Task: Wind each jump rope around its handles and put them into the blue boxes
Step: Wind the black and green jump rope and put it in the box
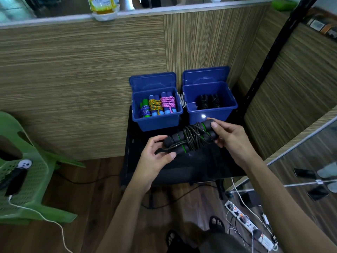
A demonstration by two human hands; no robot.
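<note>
I hold a black jump rope (191,138) with green rings on its handles over a small black table (191,168); its cord is wound around the two handles. My left hand (155,154) grips the lower left handle ends, and my right hand (229,136) grips the upper right ends. Behind stand two open blue boxes. The left box (157,121) holds three wound ropes, purple, yellow and pink. The right box (211,114) holds one wound black rope (207,101).
A wood-grain partition rises right behind the boxes. A green plastic chair (23,179) with a phone stands at the left. A black pole (264,70) leans at the right. A power strip (249,225) and cables lie on the wooden floor near my feet.
</note>
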